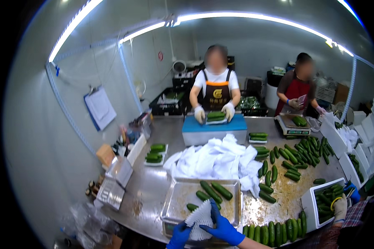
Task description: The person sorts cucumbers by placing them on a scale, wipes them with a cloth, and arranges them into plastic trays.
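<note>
Both my hands wear blue gloves at the bottom middle. My left hand (180, 234) and my right hand (223, 228) hold a white foam mesh sleeve (200, 220) between them, over the near edge of a metal tray (182, 194). Several cucumbers (210, 191) lie in the tray beyond the sleeve; one reaches behind it. The tray rests on what looks like a scale (168, 228). A large pile of white foam mesh sleeves (212, 158) lies just past the tray. To the right of my right hand stands a row of cucumbers (277, 233) side by side.
Across the metal table (149, 190), a person in a dark apron handles packed cucumbers (216, 116) on a blue board (193, 124). Another person stands by a scale (294, 126). At right, a co-worker's gloved hands are at a foam box (310, 199) of cucumbers. Plastic bags (87, 221) lie lower left.
</note>
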The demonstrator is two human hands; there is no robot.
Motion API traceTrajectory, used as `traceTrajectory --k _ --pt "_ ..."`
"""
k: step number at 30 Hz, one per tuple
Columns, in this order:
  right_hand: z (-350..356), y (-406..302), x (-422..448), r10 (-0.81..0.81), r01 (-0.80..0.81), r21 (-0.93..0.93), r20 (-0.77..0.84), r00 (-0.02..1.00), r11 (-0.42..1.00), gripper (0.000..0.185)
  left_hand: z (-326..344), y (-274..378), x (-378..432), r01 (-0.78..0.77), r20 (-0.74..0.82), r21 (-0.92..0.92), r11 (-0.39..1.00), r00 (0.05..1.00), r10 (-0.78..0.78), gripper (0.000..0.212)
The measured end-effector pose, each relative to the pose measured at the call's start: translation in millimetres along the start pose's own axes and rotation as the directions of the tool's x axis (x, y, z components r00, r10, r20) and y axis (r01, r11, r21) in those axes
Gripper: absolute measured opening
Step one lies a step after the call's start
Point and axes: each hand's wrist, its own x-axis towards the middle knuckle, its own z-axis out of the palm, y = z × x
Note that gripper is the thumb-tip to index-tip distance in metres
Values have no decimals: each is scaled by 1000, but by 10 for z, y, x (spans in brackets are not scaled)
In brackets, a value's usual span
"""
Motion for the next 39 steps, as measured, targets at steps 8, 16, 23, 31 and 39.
traceTrajectory --k 8,16,23,31,39 --pt "-426 55 -14 145 -158 -42 -230 962 986 71 -15 980 199 -142 -47 -141 980 990 137 35" --pt "-185 1124 102 156 -185 -231 -138 978 955 72 -320 120 653 -99 -69 40 994 992 101 31" --pt "-284 841 126 185 -186 0 -101 977 983 75 -308 101 640 -104 -63 199 974 991 118 28" --pt "-367 711 149 213 -214 -22 -39 976 977 72 -376 -33 745 -159 -23 278 947 985 172 33" --pt "-361 748 145 211 -211 -8 -24 977 977 71 -403 -167 753 -161 -21 279 947 985 173 31"
